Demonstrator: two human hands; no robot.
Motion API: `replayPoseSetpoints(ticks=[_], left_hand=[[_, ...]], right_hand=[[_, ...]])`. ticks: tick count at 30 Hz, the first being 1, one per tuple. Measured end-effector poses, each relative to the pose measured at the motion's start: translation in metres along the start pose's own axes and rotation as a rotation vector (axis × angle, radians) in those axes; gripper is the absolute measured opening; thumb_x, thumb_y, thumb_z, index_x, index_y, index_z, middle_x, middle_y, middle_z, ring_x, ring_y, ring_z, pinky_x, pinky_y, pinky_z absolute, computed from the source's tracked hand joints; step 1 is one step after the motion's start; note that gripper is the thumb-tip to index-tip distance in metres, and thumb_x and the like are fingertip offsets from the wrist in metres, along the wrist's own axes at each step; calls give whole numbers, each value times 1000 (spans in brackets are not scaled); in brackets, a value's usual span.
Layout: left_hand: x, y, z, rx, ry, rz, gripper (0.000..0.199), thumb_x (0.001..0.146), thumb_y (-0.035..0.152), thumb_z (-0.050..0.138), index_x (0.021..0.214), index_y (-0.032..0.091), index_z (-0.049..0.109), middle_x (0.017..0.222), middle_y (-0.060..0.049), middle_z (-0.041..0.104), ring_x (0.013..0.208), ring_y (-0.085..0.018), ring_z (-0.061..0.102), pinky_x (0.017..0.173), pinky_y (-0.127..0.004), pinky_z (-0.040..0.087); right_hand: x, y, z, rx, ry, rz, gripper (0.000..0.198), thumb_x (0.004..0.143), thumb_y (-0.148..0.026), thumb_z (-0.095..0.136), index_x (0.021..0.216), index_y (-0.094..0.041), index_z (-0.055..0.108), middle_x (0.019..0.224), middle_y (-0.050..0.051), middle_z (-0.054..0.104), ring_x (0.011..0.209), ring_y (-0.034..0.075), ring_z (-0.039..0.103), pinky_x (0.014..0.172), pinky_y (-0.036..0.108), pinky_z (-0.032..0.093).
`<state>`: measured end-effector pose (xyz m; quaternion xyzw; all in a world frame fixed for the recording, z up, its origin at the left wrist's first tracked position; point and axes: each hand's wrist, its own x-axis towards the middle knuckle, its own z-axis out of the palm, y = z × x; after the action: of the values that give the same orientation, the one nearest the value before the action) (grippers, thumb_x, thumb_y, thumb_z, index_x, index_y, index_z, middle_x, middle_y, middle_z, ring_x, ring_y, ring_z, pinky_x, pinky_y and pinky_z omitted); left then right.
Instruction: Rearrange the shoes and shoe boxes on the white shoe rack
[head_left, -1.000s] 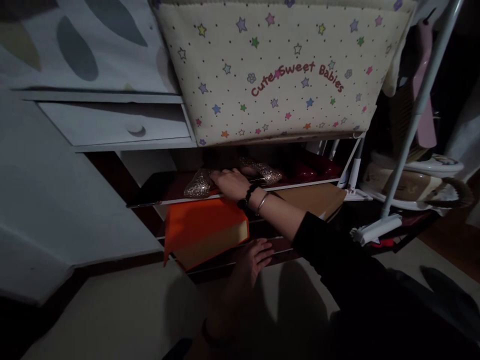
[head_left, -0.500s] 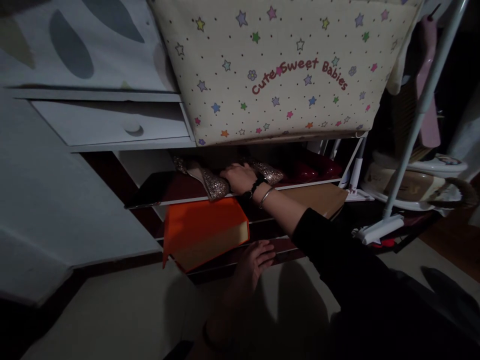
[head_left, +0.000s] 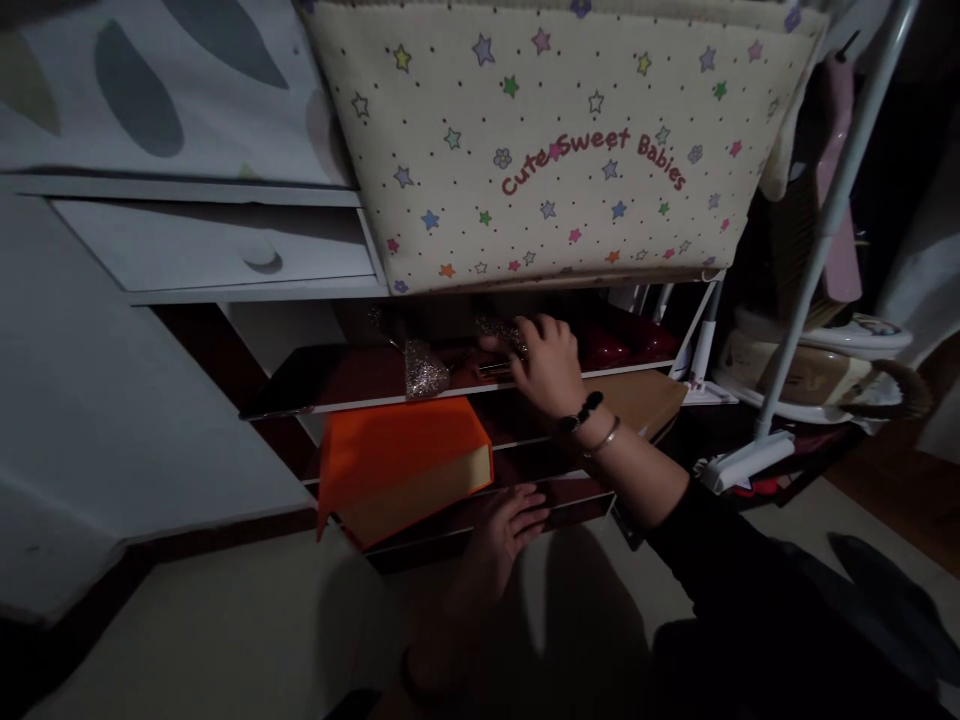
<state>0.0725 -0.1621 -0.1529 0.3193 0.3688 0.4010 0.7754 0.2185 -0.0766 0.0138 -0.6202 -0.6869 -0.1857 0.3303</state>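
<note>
A pair of glittery shoes is on the upper shelf. The left glittery shoe (head_left: 426, 372) points its toe to the front edge. My right hand (head_left: 546, 368) reaches in from the right, with fingers and thumb curled round the right glittery shoe (head_left: 501, 330); the hand hides its toe. To the right of that hand sit dark red glossy shoes (head_left: 626, 342). My left hand (head_left: 508, 530) is lower down, in front of the bottom shelves, fingers extended and holding nothing.
An orange box (head_left: 397, 445) juts from the shelf below, with a brown box (head_left: 637, 400) to its right. A star-print fabric bin (head_left: 555, 120) overhangs the shoes. A white drawer (head_left: 225, 245) is at upper left. A pole with a white base (head_left: 750, 460) stands at right.
My right hand has moved right, from beside the left glittery shoe onto the right one. The left glittery shoe has turned slightly. My left hand has stayed nearly still.
</note>
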Motion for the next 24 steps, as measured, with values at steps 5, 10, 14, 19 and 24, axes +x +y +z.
replayPoseSetpoints(ticks=[5, 10, 14, 19, 24], left_hand=[[2, 0, 3, -5, 21, -24, 34, 89, 36, 63, 117, 15, 65, 127, -18, 70, 109, -27, 70, 99, -41, 49], [6, -2, 9, 20, 31, -49, 32, 91, 35, 61, 116, 15, 65, 129, -19, 70, 111, -29, 70, 104, -44, 47], [11, -4, 12, 52, 49, -71, 29, 95, 34, 57, 117, 16, 65, 131, -18, 69, 111, -27, 71, 106, -44, 48], [16, -7, 15, 71, 70, -83, 27, 96, 32, 56, 116, 16, 65, 134, -20, 68, 112, -27, 71, 109, -45, 48], [22, -15, 11, 104, 60, -110, 31, 95, 32, 59, 121, 16, 65, 140, -21, 65, 117, -28, 70, 111, -45, 47]], right_hand=[[-51, 36, -12, 106, 18, -25, 52, 99, -27, 53, 149, -16, 54, 145, 17, 54, 129, 35, 48, 113, 50, 43], [-67, 50, -6, 96, 30, 116, 63, 96, -26, 54, 156, -9, 45, 151, 25, 49, 136, 39, 47, 116, 57, 42], [-62, 49, -4, 239, -86, -46, 73, 91, -22, 58, 159, -2, 38, 155, 24, 51, 143, 35, 43, 123, 52, 37], [-60, 75, -17, 235, 63, 56, 61, 95, -26, 54, 153, -9, 50, 154, 20, 53, 143, 32, 46, 123, 52, 37], [-61, 110, -18, 131, 65, 292, 69, 93, -28, 55, 155, -2, 44, 160, 28, 44, 148, 39, 42, 121, 60, 36]])
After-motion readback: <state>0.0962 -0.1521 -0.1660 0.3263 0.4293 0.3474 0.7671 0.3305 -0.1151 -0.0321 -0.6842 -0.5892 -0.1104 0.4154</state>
